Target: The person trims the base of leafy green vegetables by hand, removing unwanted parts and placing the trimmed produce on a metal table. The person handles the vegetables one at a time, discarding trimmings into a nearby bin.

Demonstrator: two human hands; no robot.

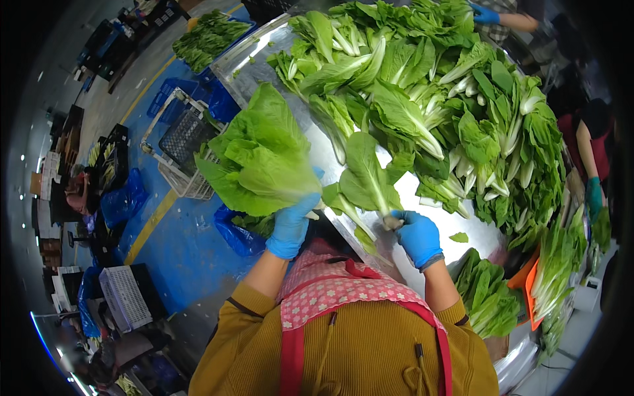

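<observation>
My left hand (293, 225), in a blue glove, grips a broad head of leafy greens (262, 153) by its pale base. Those leaves fan out over the table's left edge. At the metal table, my right hand (418, 237), gloved too, has its fingers closed at the brownish root end of a single leafy stalk (364, 178). Between my hands, a loose stem with leaves (351, 213) lies by the table edge. Beyond them, a large heap of leafy greens with white stems (421, 109) covers much of the metal tabletop (317, 128).
Left of the table stand a white plastic basket (190, 180) and a blue crate heaped with greens (213, 39). An orange scale-like tray (527, 287) bears greens at right. Co-workers' gloved hands (485, 14) show at the far side and right.
</observation>
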